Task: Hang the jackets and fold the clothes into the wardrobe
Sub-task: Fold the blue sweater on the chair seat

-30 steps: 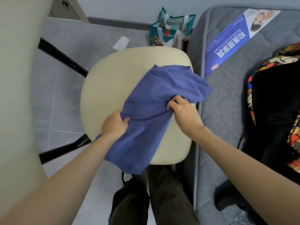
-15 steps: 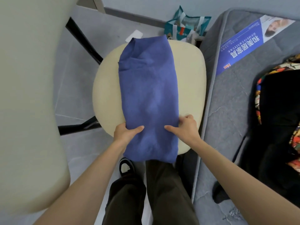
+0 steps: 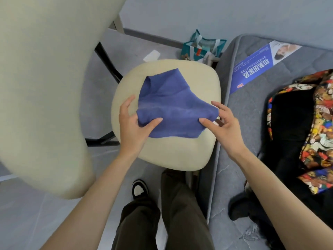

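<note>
- The blue cloth [image 3: 171, 105] lies half-folded on the cream seat [image 3: 171, 156], its near fold raised between the hands.
- The left hand [image 3: 132, 127] keeps a narrow grip on the fold's left corner, thumb on top. The right hand [image 3: 223, 123] pinches the right corner likewise.
- The corners may land unevenly (the end toward the seat's far side looks skewed), leaving a crooked fold.
- The fabric seems soft, so a slack grip could drop a corner and let the layers slide off the seat's rounded edge.
</note>
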A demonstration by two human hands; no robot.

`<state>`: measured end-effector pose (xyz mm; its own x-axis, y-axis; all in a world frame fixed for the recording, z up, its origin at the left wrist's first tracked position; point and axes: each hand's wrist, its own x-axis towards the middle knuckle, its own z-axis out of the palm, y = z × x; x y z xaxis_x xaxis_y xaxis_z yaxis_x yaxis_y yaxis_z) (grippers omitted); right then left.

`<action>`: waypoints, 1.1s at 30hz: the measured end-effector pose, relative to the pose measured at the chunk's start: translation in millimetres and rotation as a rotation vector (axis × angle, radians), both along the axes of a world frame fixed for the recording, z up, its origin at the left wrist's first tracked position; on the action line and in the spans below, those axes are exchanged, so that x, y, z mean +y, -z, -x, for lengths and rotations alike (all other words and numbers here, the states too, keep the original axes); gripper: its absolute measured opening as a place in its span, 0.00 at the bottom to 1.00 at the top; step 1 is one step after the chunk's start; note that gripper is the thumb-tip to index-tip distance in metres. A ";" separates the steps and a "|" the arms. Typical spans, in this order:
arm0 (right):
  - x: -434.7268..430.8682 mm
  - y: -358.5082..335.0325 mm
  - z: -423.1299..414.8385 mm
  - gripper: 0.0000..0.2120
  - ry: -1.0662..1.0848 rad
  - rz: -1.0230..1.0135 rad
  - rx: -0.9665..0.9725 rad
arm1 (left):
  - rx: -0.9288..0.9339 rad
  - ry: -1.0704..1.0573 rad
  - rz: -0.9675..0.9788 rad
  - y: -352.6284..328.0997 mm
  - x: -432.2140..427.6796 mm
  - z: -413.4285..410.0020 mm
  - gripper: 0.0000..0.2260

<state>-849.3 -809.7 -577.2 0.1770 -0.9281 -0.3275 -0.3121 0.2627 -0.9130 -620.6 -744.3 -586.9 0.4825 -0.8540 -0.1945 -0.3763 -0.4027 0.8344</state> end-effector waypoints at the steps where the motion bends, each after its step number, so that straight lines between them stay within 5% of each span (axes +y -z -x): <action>1: -2.2 -12.4 -1.4 0.14 0.018 0.015 -0.056 | 0.019 0.027 0.043 -14.6 -5.7 -0.7 0.27; 3: -5.8 -39.9 -2.4 0.16 0.031 0.038 -0.147 | 0.131 0.053 0.119 -45.8 -15.2 0.1 0.29; 6: -7.7 -84.7 0.5 0.15 -0.007 0.107 -0.214 | 0.265 0.073 0.155 -88.5 -21.9 1.4 0.17; 11: -1.9 -132.9 9.2 0.18 0.017 0.078 -0.350 | 0.402 0.173 0.193 -123.6 -21.5 2.5 0.14; 15: -3.0 -120.5 12.5 0.18 0.048 -0.091 -0.351 | 0.467 0.266 0.013 -110.7 -24.4 5.3 0.15; 21: -36.8 -44.9 20.4 0.23 -0.062 -0.245 -0.029 | 0.425 0.317 -0.342 -34.0 -51.2 4.9 0.20; 25: -68.3 8.4 10.7 0.19 -0.018 -0.218 0.337 | 0.342 0.107 -0.401 14.6 -79.8 12.2 0.23; 31: -123.9 43.3 -3.4 0.27 0.049 -0.075 0.436 | 0.254 0.007 -0.337 47.1 -135.7 8.4 0.42; 33: -134.1 47.7 -3.7 0.22 0.087 -0.086 0.361 | 0.206 0.020 -0.290 52.9 -147.1 6.6 0.26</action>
